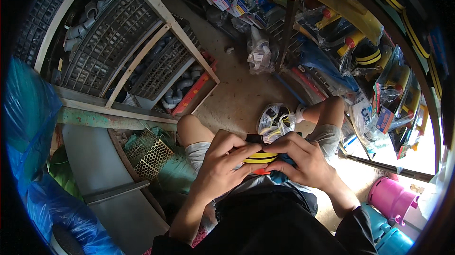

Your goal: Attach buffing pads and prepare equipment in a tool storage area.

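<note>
Both hands grip a rounded black-and-yellow striped item [259, 158] in front of my body, above my lap. My left hand [222, 165] has its fingers curled over the left side, with the thumb underneath. On the right side my right hand [305, 161] pinches it between bent fingers and thumb. A black part [254, 138] sticks up at its far edge. Just below it shows a small orange-red piece [261, 172]; what that belongs to is hidden. On the floor beyond my hands sits a clear plastic bag [276, 121] with black and yellow things inside.
To the left a wooden-framed rack holds dark plastic crates [113, 34] with grey pipe fittings [173, 97]. Packaged goods [350, 41] fill shelves on the right. Pink [391, 198] and teal [393, 241] gas cylinders stand at lower right. Blue plastic bags [28, 127] line the left edge.
</note>
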A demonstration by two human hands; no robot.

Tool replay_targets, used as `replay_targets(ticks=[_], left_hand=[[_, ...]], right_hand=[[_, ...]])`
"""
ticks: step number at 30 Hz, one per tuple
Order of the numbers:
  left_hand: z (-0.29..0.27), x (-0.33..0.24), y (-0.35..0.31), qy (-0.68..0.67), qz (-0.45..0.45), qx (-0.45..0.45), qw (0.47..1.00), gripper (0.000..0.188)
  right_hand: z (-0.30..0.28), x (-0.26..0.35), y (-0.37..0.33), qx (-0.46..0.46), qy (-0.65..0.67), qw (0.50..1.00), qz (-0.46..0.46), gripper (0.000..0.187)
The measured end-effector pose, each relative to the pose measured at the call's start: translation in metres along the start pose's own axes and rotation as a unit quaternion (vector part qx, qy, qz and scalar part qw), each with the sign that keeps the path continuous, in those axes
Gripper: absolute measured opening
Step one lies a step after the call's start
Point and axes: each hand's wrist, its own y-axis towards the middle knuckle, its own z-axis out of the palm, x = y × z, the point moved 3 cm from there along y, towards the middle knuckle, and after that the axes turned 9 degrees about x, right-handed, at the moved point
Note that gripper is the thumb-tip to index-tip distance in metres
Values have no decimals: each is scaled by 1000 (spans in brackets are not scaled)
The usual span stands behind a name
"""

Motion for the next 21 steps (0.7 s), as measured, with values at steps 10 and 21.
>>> replay_targets(ticks=[10,21], left_hand=[[16,15,-16,-227,-80,-117,964,43],[5,3,2,-94,-30,-129,987,52]], right_hand=[[16,-13,-5,-37,35,998,33,36],[14,-13,12,-67,41,996,35,36]])
